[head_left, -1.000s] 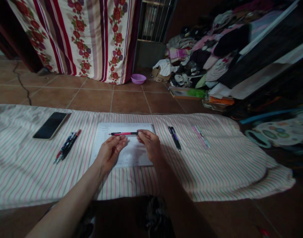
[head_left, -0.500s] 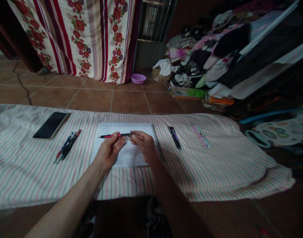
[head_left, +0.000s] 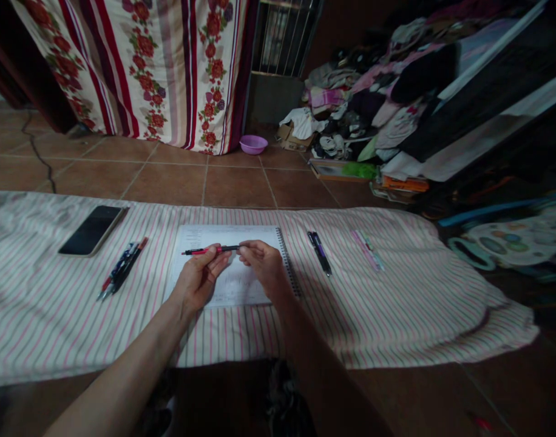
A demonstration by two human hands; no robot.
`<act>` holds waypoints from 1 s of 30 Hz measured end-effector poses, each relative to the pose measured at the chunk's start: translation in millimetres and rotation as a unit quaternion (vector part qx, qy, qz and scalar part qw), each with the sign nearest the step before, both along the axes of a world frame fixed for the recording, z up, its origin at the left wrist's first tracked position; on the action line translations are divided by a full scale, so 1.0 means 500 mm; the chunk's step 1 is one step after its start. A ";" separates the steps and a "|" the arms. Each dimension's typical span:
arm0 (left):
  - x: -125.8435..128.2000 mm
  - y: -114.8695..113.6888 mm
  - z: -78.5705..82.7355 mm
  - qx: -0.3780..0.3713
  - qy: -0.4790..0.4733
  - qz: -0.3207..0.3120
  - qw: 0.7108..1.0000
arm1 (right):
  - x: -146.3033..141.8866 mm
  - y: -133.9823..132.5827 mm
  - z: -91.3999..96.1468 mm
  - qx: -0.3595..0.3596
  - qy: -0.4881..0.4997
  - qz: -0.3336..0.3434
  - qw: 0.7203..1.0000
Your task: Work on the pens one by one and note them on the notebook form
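Both hands hold a pink and black pen [head_left: 208, 249] level above a spiral notebook [head_left: 236, 236] lying open on a striped cloth [head_left: 396, 285]. My left hand [head_left: 199, 280] pinches the pen's middle with thumb and fingers. My right hand [head_left: 263, 266] pinches its right end. The pen's tip points left.
A dark phone [head_left: 91, 230] and a bunch of pens [head_left: 121, 268] lie left of the notebook. Two dark pens [head_left: 319, 252] and a pale pen [head_left: 368, 250] lie to its right. Beyond are tiled floor, a purple bowl [head_left: 253, 144], a flowered curtain [head_left: 159, 67] and piled clothes [head_left: 373, 103].
The pen has shifted left. My left hand rose from open beneath it to pinching its middle, while my right hand slid left with its end. Little has moved in the last half second.
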State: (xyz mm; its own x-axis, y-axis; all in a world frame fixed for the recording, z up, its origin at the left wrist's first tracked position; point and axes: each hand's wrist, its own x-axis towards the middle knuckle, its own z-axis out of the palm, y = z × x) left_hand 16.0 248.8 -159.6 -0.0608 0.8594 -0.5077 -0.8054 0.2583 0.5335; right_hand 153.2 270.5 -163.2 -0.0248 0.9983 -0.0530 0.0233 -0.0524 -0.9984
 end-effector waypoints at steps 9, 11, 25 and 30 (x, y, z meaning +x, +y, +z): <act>0.000 -0.001 -0.001 0.016 0.011 0.005 1.000 | 0.002 0.001 -0.001 -0.001 -0.008 0.005 1.000; -0.001 -0.001 -0.002 0.019 0.014 0.006 1.000 | 0.003 0.002 -0.003 0.003 -0.016 0.010 1.000; 0.000 -0.004 -0.002 0.043 0.042 -0.005 0.998 | 0.005 0.000 -0.003 0.004 -0.031 0.016 0.999; -0.003 -0.004 -0.005 0.054 0.057 -0.014 0.997 | 0.002 -0.003 0.006 -0.012 -0.016 0.010 1.000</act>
State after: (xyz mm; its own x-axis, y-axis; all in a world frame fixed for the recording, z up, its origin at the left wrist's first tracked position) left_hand 14.3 246.8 -161.9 -0.0879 0.9108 -0.4034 -0.7318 0.2157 0.6465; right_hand 154.4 269.2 -160.4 -0.0423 0.9960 -0.0784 0.0570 -0.0759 -0.9955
